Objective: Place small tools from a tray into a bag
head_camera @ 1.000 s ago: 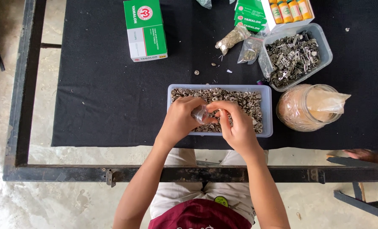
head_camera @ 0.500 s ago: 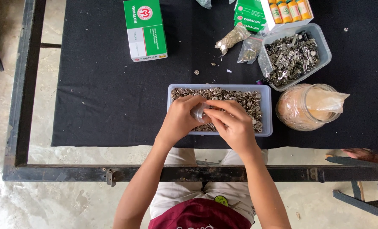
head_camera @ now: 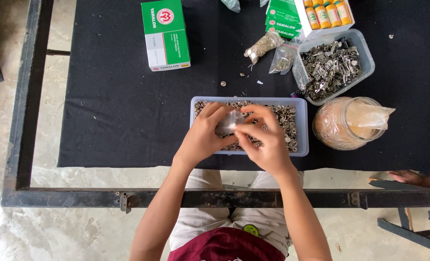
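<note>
Hands — left hand (head_camera: 203, 137), right hand (head_camera: 265, 145) — pinch small clear bag (head_camera: 227, 124) over tray (head_camera: 299, 126).

small clear bag (head_camera: 226, 124) — pinched, over fastener tray (head_camera: 299, 129)

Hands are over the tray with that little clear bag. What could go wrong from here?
1. The left hand and right hand pinch a small clear plastic bag above the shallow clear plastic tray of small metal snap parts; parts may miss its mouth, and a few strays already lie on the black table cloth.
2. The tray sits near the cloth's front edge, so a nudge could tip it off.
3. The round glass jar with a plastic bag in its mouth stands close to the right hand and might get knocked.
</note>
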